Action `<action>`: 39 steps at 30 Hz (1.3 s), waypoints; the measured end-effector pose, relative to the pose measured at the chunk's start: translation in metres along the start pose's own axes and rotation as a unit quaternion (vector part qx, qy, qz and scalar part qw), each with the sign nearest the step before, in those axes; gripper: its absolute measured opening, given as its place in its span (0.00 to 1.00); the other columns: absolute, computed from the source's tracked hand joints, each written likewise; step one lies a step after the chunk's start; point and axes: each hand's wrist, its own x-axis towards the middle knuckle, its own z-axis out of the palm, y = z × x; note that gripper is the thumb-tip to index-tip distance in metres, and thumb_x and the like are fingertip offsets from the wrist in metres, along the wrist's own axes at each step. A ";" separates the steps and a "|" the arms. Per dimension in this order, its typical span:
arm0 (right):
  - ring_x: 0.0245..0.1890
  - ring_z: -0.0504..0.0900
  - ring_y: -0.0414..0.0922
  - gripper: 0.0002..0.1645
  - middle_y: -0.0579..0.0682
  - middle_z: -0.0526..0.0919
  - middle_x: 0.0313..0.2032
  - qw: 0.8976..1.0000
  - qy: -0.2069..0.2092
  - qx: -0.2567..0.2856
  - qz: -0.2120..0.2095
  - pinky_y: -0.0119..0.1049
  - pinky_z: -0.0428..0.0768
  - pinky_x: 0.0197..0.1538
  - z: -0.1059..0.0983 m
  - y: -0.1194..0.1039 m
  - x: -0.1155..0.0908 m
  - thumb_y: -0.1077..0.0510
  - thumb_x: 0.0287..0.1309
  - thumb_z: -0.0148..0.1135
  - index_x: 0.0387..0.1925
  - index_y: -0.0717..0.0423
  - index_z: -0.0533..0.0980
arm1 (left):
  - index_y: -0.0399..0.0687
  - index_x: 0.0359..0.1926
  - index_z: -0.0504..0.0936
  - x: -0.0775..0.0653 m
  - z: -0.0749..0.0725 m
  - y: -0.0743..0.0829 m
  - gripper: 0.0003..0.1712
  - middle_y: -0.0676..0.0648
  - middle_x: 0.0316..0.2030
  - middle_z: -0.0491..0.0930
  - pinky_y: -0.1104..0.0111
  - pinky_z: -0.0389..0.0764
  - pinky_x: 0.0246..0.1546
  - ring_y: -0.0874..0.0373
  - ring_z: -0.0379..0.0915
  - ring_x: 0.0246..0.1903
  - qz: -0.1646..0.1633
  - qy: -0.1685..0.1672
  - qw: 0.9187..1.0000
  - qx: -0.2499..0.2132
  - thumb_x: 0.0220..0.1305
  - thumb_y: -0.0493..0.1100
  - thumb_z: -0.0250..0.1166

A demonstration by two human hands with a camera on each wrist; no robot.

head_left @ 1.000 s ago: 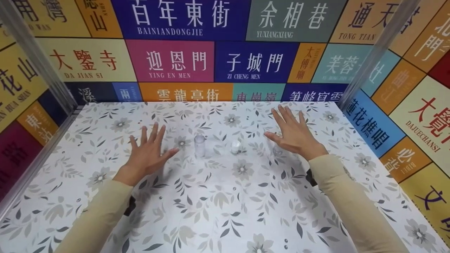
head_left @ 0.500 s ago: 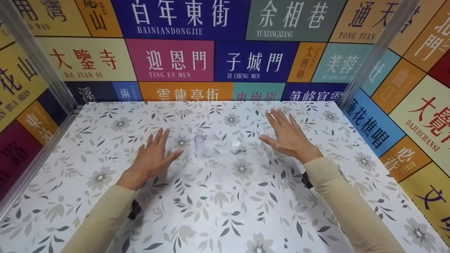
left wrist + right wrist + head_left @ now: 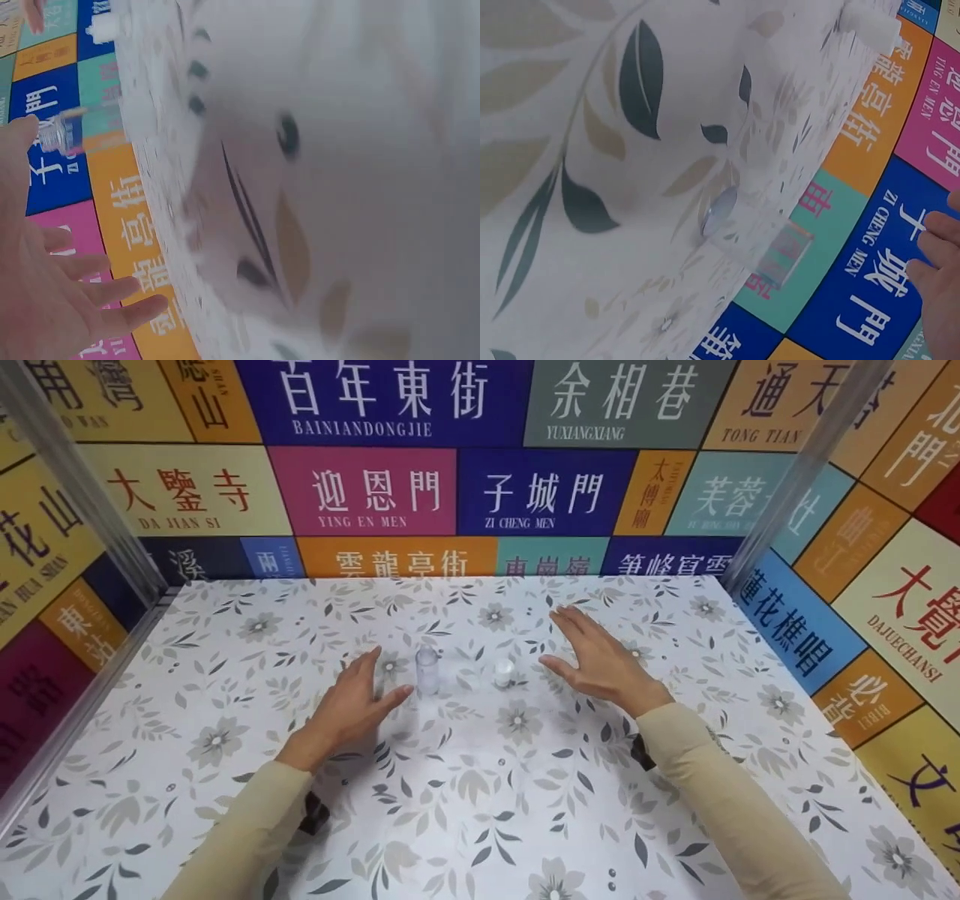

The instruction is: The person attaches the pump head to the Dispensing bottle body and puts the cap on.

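A clear bottle stands upright on the cloth. In the left wrist view, the bottle shows a threaded neck with no cap on it. My left hand is held just left of it, fingers extended, thumb pointing toward it, holding nothing. To the bottle's right stands a small white piece, with a stepped shape in the left wrist view. Right of that, my right hand is raised with extended fingers and grips nothing. A clear cup-like cylinder stands near it in the right wrist view; the head view hides it.
A white cloth with grey leaves and flowers covers the table. Colourful panels with printed characters rise behind its far edge and on both sides. Clear upright posts stand at the two back corners.
My left hand has moved right and toward me, turning its palm inward near the bottle. My right hand has shifted left and slightly nearer me. The small objects have stayed in place.
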 end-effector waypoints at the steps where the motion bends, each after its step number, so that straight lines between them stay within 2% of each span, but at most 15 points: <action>1: 0.79 0.50 0.55 0.51 0.53 0.50 0.79 1.000 0.005 0.004 -0.005 0.56 0.54 0.77 0.002 -0.001 0.000 0.25 0.66 0.44 0.79 0.49 0.50 | 0.42 0.79 0.42 0.001 0.002 0.002 0.56 0.32 0.78 0.47 0.42 0.52 0.74 0.35 0.45 0.76 -0.001 -0.004 1.000 -0.008 0.67 0.73 0.51; 7: 0.77 0.57 0.54 0.49 0.53 0.56 0.77 0.999 0.024 0.037 -0.027 0.54 0.60 0.75 0.014 -0.007 0.003 0.29 0.67 0.48 0.78 0.51 0.52 | 0.41 0.79 0.41 0.005 0.010 0.011 0.56 0.33 0.78 0.47 0.46 0.51 0.76 0.38 0.44 0.77 -0.022 -0.007 0.998 -0.056 0.68 0.70 0.54; 13: 0.76 0.59 0.56 0.49 0.55 0.58 0.76 0.998 0.024 0.057 -0.030 0.54 0.60 0.75 0.026 -0.011 0.006 0.32 0.67 0.52 0.77 0.55 0.53 | 0.42 0.79 0.40 0.009 0.020 0.014 0.56 0.36 0.79 0.43 0.49 0.48 0.77 0.41 0.41 0.78 -0.042 -0.003 0.994 -0.102 0.67 0.67 0.57; 22: 0.76 0.59 0.55 0.49 0.54 0.59 0.76 0.997 0.008 0.076 -0.011 0.52 0.58 0.76 0.040 -0.016 0.011 0.35 0.65 0.57 0.77 0.53 0.53 | 0.36 0.77 0.45 0.020 0.030 0.021 0.53 0.32 0.76 0.51 0.50 0.52 0.76 0.40 0.48 0.77 -0.025 0.034 0.990 -0.137 0.68 0.61 0.60; 28: 0.75 0.61 0.55 0.49 0.51 0.59 0.76 0.994 0.005 0.109 0.001 0.51 0.58 0.76 0.049 -0.019 0.012 0.37 0.65 0.60 0.77 0.52 0.53 | 0.37 0.76 0.51 0.029 0.040 0.028 0.51 0.33 0.73 0.59 0.51 0.60 0.73 0.40 0.58 0.72 -0.024 0.060 0.982 -0.179 0.65 0.57 0.66; 33: 0.74 0.61 0.55 0.49 0.51 0.59 0.75 0.991 0.002 0.130 0.006 0.51 0.59 0.76 0.055 -0.023 0.014 0.39 0.65 0.61 0.78 0.50 0.52 | 0.36 0.75 0.54 0.030 0.045 0.029 0.49 0.32 0.71 0.63 0.51 0.63 0.71 0.39 0.61 0.70 -0.015 0.086 0.975 -0.203 0.63 0.52 0.69; 39: 0.75 0.60 0.56 0.49 0.53 0.60 0.75 0.987 -0.005 0.157 0.023 0.53 0.57 0.76 0.058 -0.031 0.017 0.39 0.63 0.62 0.77 0.52 0.54 | 0.40 0.73 0.60 0.031 0.051 0.026 0.45 0.36 0.69 0.67 0.50 0.65 0.70 0.40 0.63 0.70 -0.012 0.105 0.967 -0.230 0.61 0.48 0.71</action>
